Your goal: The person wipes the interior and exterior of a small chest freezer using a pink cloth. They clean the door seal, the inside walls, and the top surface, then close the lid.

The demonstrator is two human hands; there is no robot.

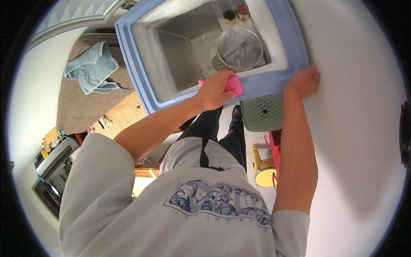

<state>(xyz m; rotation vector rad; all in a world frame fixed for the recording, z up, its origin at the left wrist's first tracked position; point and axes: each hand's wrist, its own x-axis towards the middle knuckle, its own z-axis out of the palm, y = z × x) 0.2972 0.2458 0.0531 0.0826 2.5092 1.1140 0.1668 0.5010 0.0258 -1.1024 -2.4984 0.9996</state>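
A blue-rimmed chest freezer (263, 82) stands before me, its inner walls coated with frost. My left hand (214, 91) holds a bunched pink cloth (233, 86) against the rim on the near side. At the rim's near right corner is my right hand (302, 82), its fingers curled and partly hidden; whether it grips the edge is unclear. Inside the freezer sit a round container with clear plastic in it (240, 48), a dark-lidded jar (229, 17), a red-lidded jar (243, 12) and a round, flat metallic-looking item (220, 63), partly covered by the container.
A pale wall (353, 96) runs close along the right. Below the rim are a green perforated plastic bin (263, 114) and a yellow stool (265, 173). A blue-grey towel (93, 69) lies on a brown surface (77, 109) at the left. My legs stand close to the freezer.
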